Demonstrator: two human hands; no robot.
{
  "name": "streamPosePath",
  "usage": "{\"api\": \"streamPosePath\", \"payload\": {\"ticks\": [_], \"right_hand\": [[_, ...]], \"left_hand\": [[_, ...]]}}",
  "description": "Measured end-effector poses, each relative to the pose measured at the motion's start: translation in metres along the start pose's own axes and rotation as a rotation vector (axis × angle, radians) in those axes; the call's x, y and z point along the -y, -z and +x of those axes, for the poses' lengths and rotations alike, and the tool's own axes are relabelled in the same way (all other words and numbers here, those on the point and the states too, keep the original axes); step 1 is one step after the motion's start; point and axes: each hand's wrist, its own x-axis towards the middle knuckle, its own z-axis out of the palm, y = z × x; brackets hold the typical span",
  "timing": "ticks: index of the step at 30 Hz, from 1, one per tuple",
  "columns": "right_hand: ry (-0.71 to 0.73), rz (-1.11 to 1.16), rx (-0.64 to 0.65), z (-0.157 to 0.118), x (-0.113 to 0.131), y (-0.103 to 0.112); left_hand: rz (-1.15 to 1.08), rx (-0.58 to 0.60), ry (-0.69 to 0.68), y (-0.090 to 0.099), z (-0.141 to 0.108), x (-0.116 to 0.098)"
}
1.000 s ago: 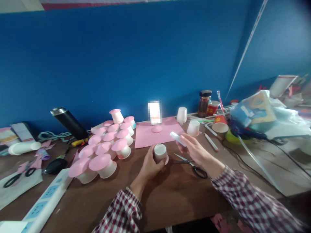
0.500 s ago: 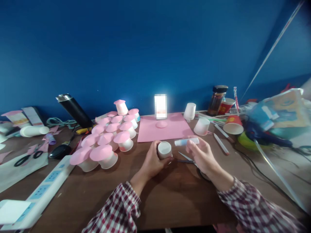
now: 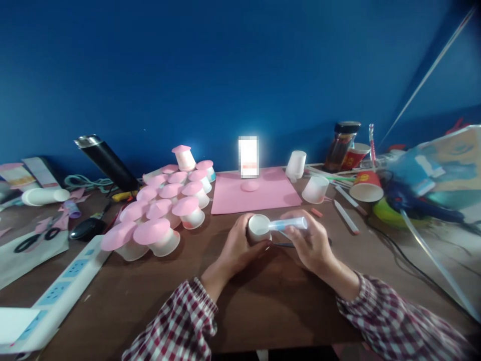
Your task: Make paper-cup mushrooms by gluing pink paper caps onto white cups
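Observation:
My left hand (image 3: 240,243) is wrapped round a small white paper cup (image 3: 259,226), whose round end faces up toward me. Between the fingers of my right hand (image 3: 310,244) is a pale, translucent glue stick (image 3: 289,223), lying nearly level, its tip at the right edge of the cup. Scissors (image 3: 282,245) lie on the table under my right hand, mostly hidden by it. Just beyond my hands, a pink cone (image 3: 250,186) rests on a pink sheet (image 3: 229,198).
Several white cups with pink cone tops (image 3: 156,233) stand grouped at left, near a power strip (image 3: 62,286). Two white cups (image 3: 315,189) stand at right, with markers (image 3: 346,217) and a red cup (image 3: 366,185). A black flask (image 3: 108,163) leans at the back left.
My right hand has brought the glue stick left against the cup's edge. A small red cap now shows on the table behind the right hand. The view has shifted slightly.

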Motion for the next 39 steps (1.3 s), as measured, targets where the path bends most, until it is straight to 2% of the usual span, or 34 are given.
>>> {"api": "streamPosePath", "payload": {"ticks": [9, 12, 15, 17, 22, 25, 27, 30, 34, 39], "right_hand": [[-0.005, -0.018, 0.002, -0.004, -0.002, -0.002], [-0.070, 0.038, -0.056, -0.003, -0.002, -0.004], [-0.174, 0.110, -0.195, 0.005, -0.005, -0.001], [-0.206, 0.082, -0.214, 0.012, -0.010, 0.009], [-0.254, -0.290, -0.097, 0.012, -0.044, 0.059], [-0.274, -0.552, -0.112, -0.001, -0.065, 0.088], [-0.284, -0.747, -0.116, -0.009, -0.072, 0.100], [-0.303, -0.907, -0.037, -0.015, -0.070, 0.103], [-0.311, -1.064, 0.039, -0.015, -0.060, 0.094], [-0.221, -1.106, 0.058, -0.016, -0.055, 0.094]], "left_hand": [[-0.003, -0.011, -0.008, -0.002, 0.000, 0.001], [-0.009, -0.019, -0.003, -0.002, 0.001, 0.002], [-0.006, -0.132, -0.016, -0.002, 0.002, 0.003], [-0.061, -0.218, 0.002, 0.000, 0.003, 0.002], [-0.389, -0.216, 0.144, 0.003, 0.005, -0.006], [-0.570, -0.249, 0.193, 0.001, 0.004, -0.008], [-0.671, -0.239, 0.214, 0.000, 0.003, -0.007], [-0.764, -0.220, 0.250, -0.002, 0.003, -0.004], [-0.936, -0.207, 0.286, 0.001, 0.005, -0.001], [-1.030, -0.206, 0.313, 0.004, 0.008, 0.000]]}}
